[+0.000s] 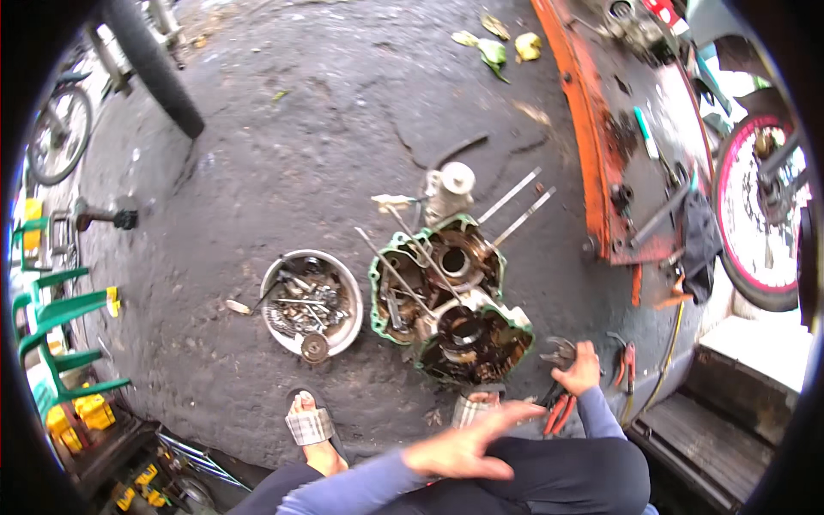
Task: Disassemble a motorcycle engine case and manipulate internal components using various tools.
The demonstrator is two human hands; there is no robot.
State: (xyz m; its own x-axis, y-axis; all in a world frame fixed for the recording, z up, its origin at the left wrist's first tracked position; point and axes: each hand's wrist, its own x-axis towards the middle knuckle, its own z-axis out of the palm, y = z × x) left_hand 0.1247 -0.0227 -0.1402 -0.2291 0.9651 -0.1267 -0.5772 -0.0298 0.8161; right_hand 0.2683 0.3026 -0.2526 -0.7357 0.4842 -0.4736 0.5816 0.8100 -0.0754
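Note:
My left hand is open over my lap, fingers stretched toward the right. My right hand is open at a grey metal tool, beside red-handled pliers on the dark floor. Another red-handled tool lies farther right. In front of me rests an opened engine crankcase with green edges and long studs, a silver cylindrical part just behind it. Left of it is a white basin of bolts and small greasy parts, with a gear at its near edge.
An orange metal stand with tools runs along the right, beside a pink-rimmed wheel and a step. Green plastic chairs, a bicycle wheel and a black post are at left. Yellow-green leaves lie at the back.

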